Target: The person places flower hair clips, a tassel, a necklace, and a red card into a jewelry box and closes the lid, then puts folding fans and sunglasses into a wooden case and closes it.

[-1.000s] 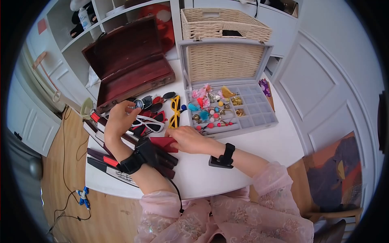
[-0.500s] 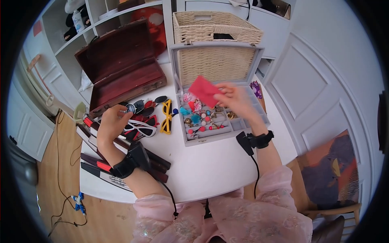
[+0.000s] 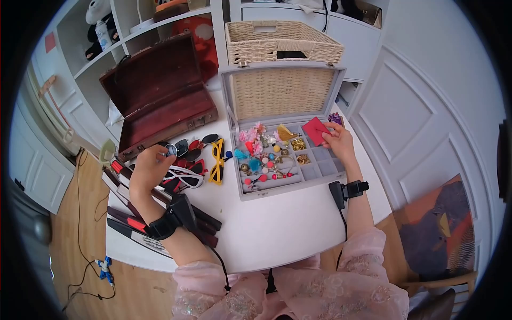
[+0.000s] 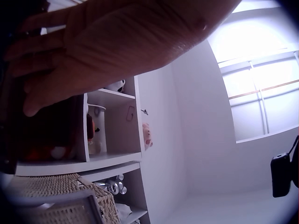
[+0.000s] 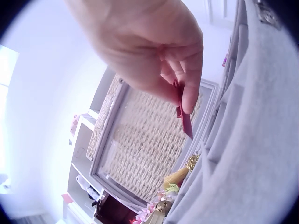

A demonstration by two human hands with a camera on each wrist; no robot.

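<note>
red packet (image 3: 316, 131) above box (image 3: 290, 186) of trinkets (image 3: 298, 144)

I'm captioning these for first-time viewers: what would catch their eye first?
Probably the flat red piece in the right hand's grip, above the open grey box. Next, perhaps the pink flowers toward that box's back left, then the yellow sunglasses on the white table, just left of the box.
</note>
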